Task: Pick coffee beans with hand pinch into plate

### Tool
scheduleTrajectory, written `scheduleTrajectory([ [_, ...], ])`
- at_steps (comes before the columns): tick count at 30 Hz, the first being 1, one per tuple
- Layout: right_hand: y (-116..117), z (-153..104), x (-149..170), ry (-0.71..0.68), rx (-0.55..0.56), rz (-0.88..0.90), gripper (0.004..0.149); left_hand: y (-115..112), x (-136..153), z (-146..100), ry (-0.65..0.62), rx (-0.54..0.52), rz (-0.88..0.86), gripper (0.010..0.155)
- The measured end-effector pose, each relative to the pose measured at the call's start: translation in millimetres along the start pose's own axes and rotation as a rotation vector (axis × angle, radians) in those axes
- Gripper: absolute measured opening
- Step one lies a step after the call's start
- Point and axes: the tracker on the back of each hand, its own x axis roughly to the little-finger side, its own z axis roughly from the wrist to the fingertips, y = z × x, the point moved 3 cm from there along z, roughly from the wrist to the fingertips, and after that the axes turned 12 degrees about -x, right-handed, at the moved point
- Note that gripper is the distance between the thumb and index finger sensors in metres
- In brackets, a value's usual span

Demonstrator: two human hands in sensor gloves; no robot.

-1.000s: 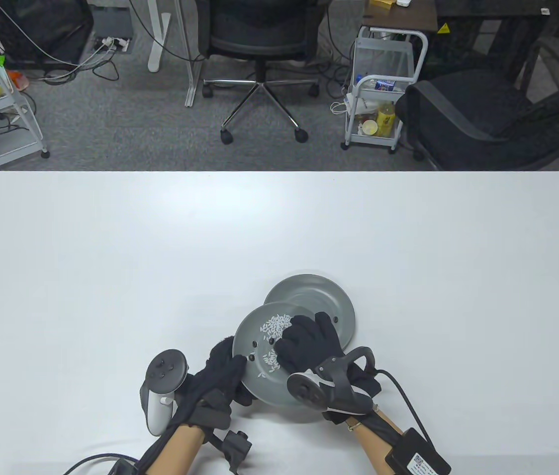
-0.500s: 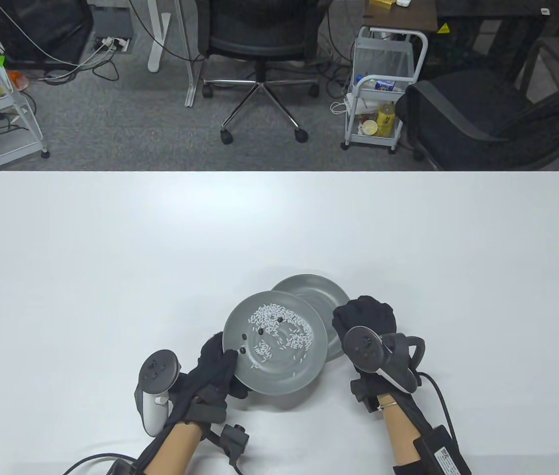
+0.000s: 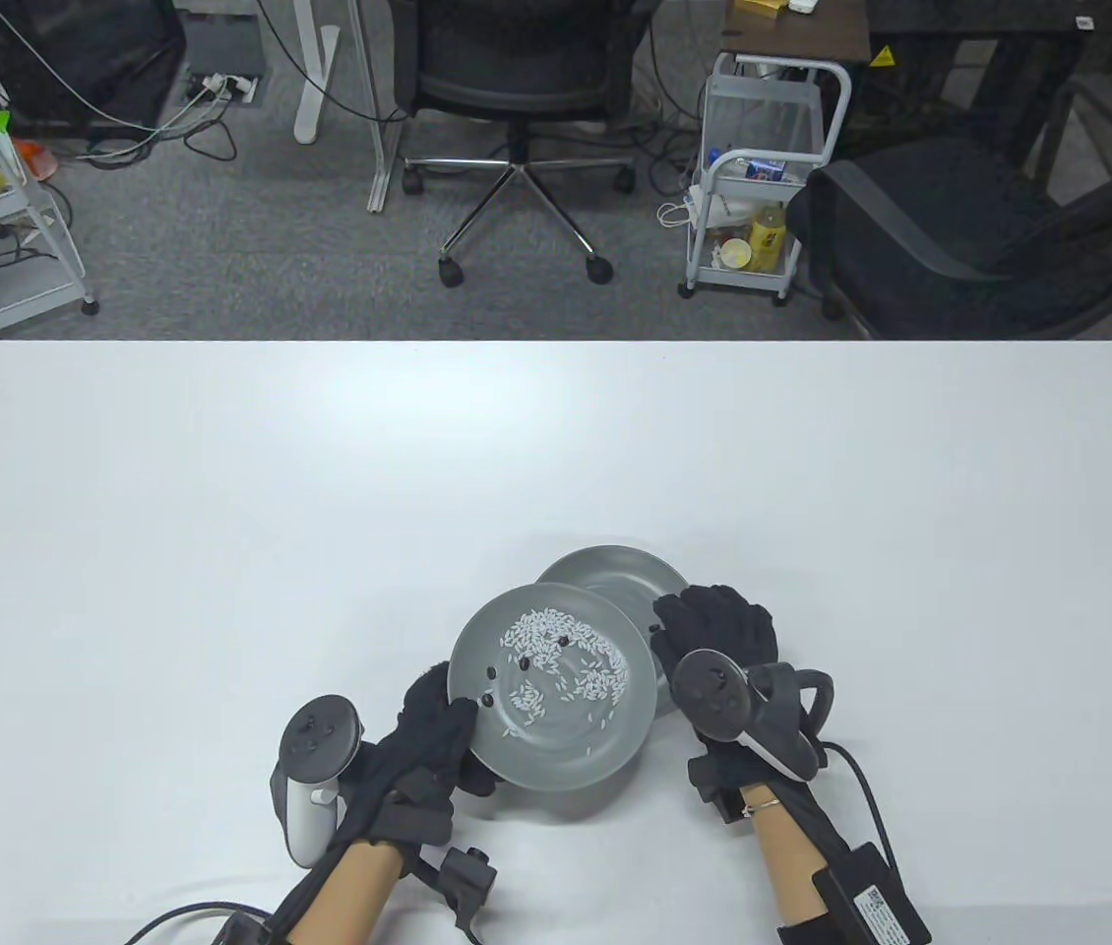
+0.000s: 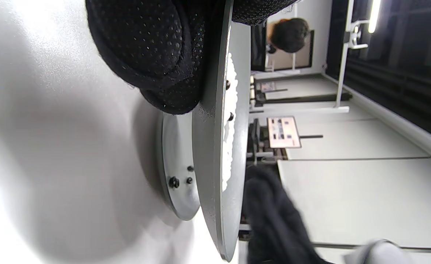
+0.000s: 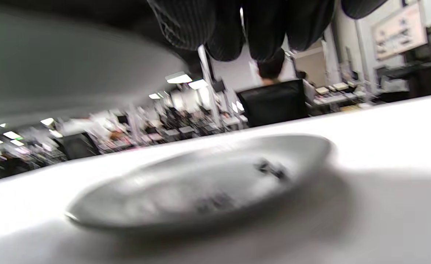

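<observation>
My left hand (image 3: 448,719) grips the left rim of a grey plate (image 3: 556,758) and holds it lifted and tilted. White rice (image 3: 556,650) and several dark coffee beans (image 3: 523,664) lie on it. A second grey plate (image 3: 605,576) rests on the table behind, partly under the first. My right hand (image 3: 713,630) hovers over its right side with fingers (image 5: 266,33) loosely curled; I see nothing in them. The left wrist view shows the held plate (image 4: 215,146) edge-on above the lower plate (image 4: 177,154), which holds three beans (image 4: 174,182). The right wrist view shows those beans (image 5: 270,168), blurred.
The white table (image 3: 221,541) stretches far to the left, right and back. Office chairs (image 3: 517,89) and a white cart (image 3: 763,177) stand on the floor beyond its far edge.
My right hand left the rice plate and moved right, over the second plate, then edged slightly back left. My left hand raised the rice plate a little.
</observation>
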Motion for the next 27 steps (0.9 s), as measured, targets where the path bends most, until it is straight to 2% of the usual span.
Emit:
scheduleTrajectory([
  [5,5.8,-9.9,-59.0,-0.230,-0.045,-0.139,0.042,-1.9,-0.6,-0.3,-0.011,0.013,0.011,0.059],
  [9,22.2,-11.5,-84.5,-0.271,-0.138,-0.298,0.046,-2.4,-0.5,-0.3,-0.015,0.016,0.017,0.059],
  [12,27.6,-9.2,-86.8,-0.267,-0.159,-0.347,0.047,-4.0,-1.2,-0.5,-0.026,0.026,0.021,0.059],
  [15,28.9,-8.5,-84.9,-0.266,-0.185,-0.309,0.046,-5.7,-2.5,-1.3,-0.036,0.029,0.032,0.058],
  [17,27.5,-10.0,-85.0,-0.274,-0.160,-0.307,0.044,-5.4,-1.9,-1.0,-0.035,0.027,0.026,0.058],
  [20,22.6,-14.1,-86.8,-0.301,-0.042,-0.319,0.038,-3.7,-1.2,-0.6,-0.028,0.017,0.008,0.058],
  [27,18.9,-11.6,-79.2,-0.285,-0.049,-0.185,0.035,-5.2,-1.2,-0.8,-0.028,0.019,0.008,0.058],
])
